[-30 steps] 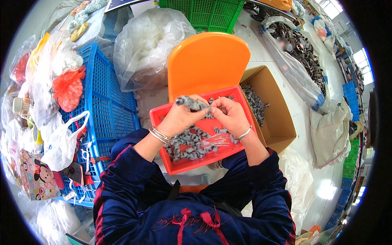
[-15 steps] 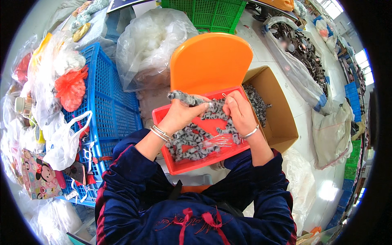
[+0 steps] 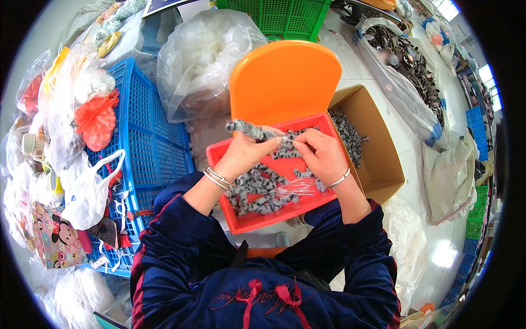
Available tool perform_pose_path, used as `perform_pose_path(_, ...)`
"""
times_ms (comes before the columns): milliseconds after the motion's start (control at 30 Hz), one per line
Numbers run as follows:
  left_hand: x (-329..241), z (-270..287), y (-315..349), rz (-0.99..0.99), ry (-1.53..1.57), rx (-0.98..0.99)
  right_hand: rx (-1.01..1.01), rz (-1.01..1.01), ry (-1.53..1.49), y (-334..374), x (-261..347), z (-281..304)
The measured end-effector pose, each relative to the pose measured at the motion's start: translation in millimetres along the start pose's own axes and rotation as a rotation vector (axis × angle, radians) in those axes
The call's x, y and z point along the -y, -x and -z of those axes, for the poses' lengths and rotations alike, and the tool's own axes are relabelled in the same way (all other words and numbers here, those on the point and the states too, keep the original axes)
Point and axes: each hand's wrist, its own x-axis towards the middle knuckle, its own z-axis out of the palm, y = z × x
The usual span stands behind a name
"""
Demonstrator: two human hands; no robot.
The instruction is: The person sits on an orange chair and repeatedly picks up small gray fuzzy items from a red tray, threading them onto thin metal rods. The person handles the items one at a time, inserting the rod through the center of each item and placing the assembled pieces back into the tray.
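Note:
My left hand (image 3: 240,156) is closed round a grey, dark-striped plush tube (image 3: 249,129), one end of which sticks out past the fingers to the left. At the tube's other end, my right hand (image 3: 323,157) pinches a thin whitish wire (image 3: 289,139) that meets the tube by the left fingertips. Whether its tip is inside the fabric is too small to tell. Both hands are over a red tray (image 3: 268,223) across my lap. Several more striped plush tubes (image 3: 249,192) lie in it, beside a loose bundle of thin white wires (image 3: 296,187).
An orange seat (image 3: 285,77) stands beyond the tray. To its right, a cardboard box (image 3: 383,148) holds more striped plush pieces (image 3: 348,137). A blue crate (image 3: 150,126) hung with plastic bags is at my left. A bag of white stuffing (image 3: 205,60) sits behind, near a green crate (image 3: 279,16).
My right hand has lowered and moved left, bringing the wire from above the tray to the tube's end. The left hand has stayed nearly in place with the tube.

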Motion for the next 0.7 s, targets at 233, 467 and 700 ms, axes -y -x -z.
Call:
perform_pose_path(233,2.7,0.4,-0.9,0.006,0.006,0.009,-0.022,-0.071,0.021,0.8,0.8,-0.3)
perform_pose_path(467,-0.1,0.4,3.0,0.076,-0.066,0.001,0.062,-0.034,-0.04,-0.6,-2.0,1.1)
perform_pose_path(700,-0.7,4.3,3.3,0.098,-0.082,0.171,0.323,-0.315,-0.421,-0.4,-15.0,11.8)
